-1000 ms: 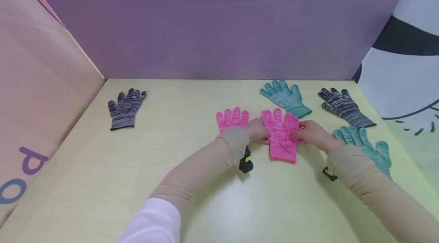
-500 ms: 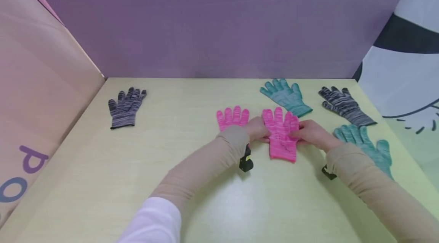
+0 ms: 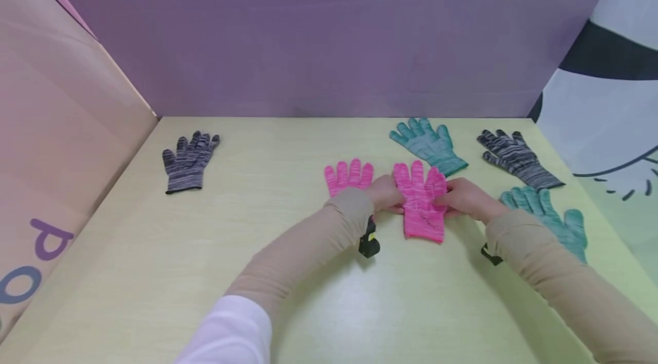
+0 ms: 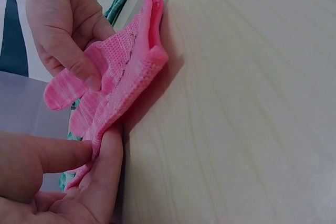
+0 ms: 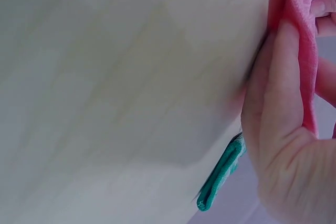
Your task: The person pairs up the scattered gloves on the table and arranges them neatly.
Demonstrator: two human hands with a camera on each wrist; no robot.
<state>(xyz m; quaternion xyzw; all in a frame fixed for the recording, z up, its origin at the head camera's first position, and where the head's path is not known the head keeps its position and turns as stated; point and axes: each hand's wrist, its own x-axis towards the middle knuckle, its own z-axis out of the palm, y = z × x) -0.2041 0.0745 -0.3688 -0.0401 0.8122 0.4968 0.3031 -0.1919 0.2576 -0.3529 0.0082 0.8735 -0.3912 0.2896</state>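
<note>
A pink knitted glove [image 3: 422, 210] is held by both hands, fingers pointing away and cuff toward the person. My left hand [image 3: 385, 192] pinches its left edge between thumb and fingers, plain in the left wrist view, where the glove [image 4: 123, 61] slants close over the table. On the opposite edge my right hand [image 3: 470, 199] grips it, thumb on top and the other fingers beneath; the right wrist view shows those fingers [image 5: 283, 77] under the fabric. A second pink glove [image 3: 348, 175] lies left of it, its lower part hidden behind the left wrist and sleeve.
Behind lies a teal glove [image 3: 429, 146]; another teal glove [image 3: 552, 218] is partly covered by the right sleeve. Black-and-grey gloves rest at the back right [image 3: 519, 159] and far left [image 3: 190, 162]. Purple backdrop cloth [image 3: 329, 38] borders the pale table [image 3: 169, 272] at the back.
Almost nothing differs: both hands keep their hold on the pink glove in the same spot. The right wrist has shifted very slightly to the left.
</note>
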